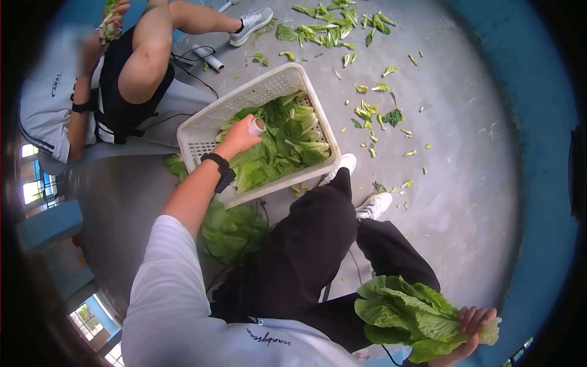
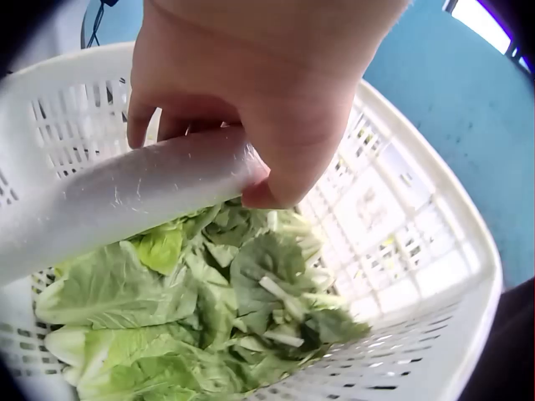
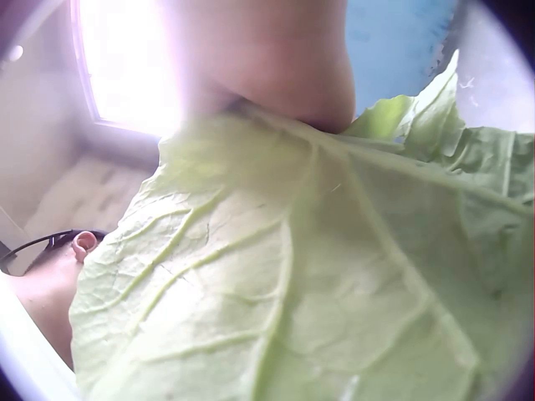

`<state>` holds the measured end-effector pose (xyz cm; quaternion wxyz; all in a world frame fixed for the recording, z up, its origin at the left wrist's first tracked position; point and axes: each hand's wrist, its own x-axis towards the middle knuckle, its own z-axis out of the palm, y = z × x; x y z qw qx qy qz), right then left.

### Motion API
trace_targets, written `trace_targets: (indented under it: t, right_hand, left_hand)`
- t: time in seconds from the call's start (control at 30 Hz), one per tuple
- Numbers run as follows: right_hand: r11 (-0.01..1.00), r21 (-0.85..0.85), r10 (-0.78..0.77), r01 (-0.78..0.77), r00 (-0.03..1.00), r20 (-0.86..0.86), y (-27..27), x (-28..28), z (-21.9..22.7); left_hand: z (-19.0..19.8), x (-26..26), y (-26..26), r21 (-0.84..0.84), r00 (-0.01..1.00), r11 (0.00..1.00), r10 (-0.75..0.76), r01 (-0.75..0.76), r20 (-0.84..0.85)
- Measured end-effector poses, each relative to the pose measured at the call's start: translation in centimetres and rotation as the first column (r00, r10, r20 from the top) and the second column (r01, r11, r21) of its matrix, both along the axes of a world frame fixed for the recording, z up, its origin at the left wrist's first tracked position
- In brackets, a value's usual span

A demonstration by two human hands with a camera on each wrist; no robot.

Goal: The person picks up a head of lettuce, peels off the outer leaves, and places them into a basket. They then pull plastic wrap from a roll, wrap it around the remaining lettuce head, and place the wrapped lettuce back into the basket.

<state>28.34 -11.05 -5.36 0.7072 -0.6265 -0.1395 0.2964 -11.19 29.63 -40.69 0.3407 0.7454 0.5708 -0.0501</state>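
In the head view my left hand (image 1: pixel 239 136) is over a white plastic basket (image 1: pixel 335 153), gripping a white roll (image 1: pixel 257 126). The left wrist view shows the fingers and thumb of this hand (image 2: pixel 259 75) around one end of the roll (image 2: pixel 125 188), which looks wrapped in clear film. Leafy greens (image 2: pixel 125 288) lie beneath it in the basket. At the lower right of the head view my right hand (image 1: pixel 469 333) holds a bunch of leafy greens (image 1: pixel 416 312) near its pale stem end. A broad leaf (image 3: pixel 276 259) fills much of the right wrist view, hiding most fingers.
Another person (image 1: pixel 147 61) sits at the upper left, holding greens. Loose leaves (image 1: pixel 324 30) and scraps are scattered on the grey floor (image 1: pixel 465 122). More greens (image 1: pixel 229 232) lie below the basket. A white tube (image 1: pixel 208 58) and black cables are near the other person.
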Motion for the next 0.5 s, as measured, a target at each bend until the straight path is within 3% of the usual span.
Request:
trace_targets:
  t: [0.03, 0.1, 0.13, 0.23, 0.27, 0.33, 0.43, 0.5]
  right_hand:
    - [0.996, 0.005, 0.087, -0.087, 0.996, 0.01, -1.0, -0.2, 0.5]
    - [0.994, -0.03, 0.106, -0.106, 0.994, 0.007, -3.2, -1.0, 1.7]
    - [0.993, -0.045, 0.11, -0.109, 0.994, 0.009, -4.1, -1.6, 2.3]
    - [0.986, 0.001, 0.164, -0.165, 0.983, 0.087, -5.8, -3.2, 3.9]
    - [0.99, 0.004, 0.139, -0.139, 0.988, 0.073, -6.7, -3.8, 4.2]
    - [0.996, 0.015, 0.087, -0.087, 0.995, 0.045, -8.5, -5.2, 4.0]
    - [0.977, 0.056, 0.198, -0.205, 0.974, 0.115, -10.2, -6.2, 3.8]
    - [0.971, -0.02, 0.239, -0.238, 0.968, 0.073, -10.4, -7.3, 4.6]
  left_hand:
    - [1.7, 0.2, 0.0, -0.004, 0.996, 1.0, -0.01, 0.01, 0.09]
    - [4.9, 0.5, -0.1, -0.01, 0.963, 0.999, -0.035, 0.04, 0.267]
    - [5.3, 0.3, 0.4, -0.116, 0.95, 0.993, 0.008, 0.03, 0.312]
    - [14.7, 2.2, -1.4, -0.501, 0.787, 0.864, 0.278, 0.045, 0.551]
    - [17.2, 2.4, -2.2, -0.557, 0.695, 0.814, 0.305, 0.165, 0.651]
    - [21.5, 2.4, -3.9, -0.596, 0.482, 0.683, 0.388, 0.422, 0.786]
    - [25.0, 3.7, -7.8, -0.532, 0.282, 0.622, 0.459, 0.575, 0.842]
    - [28.3, 5.6, -11.9, -0.561, 0.295, 0.666, 0.479, 0.492, 0.827]
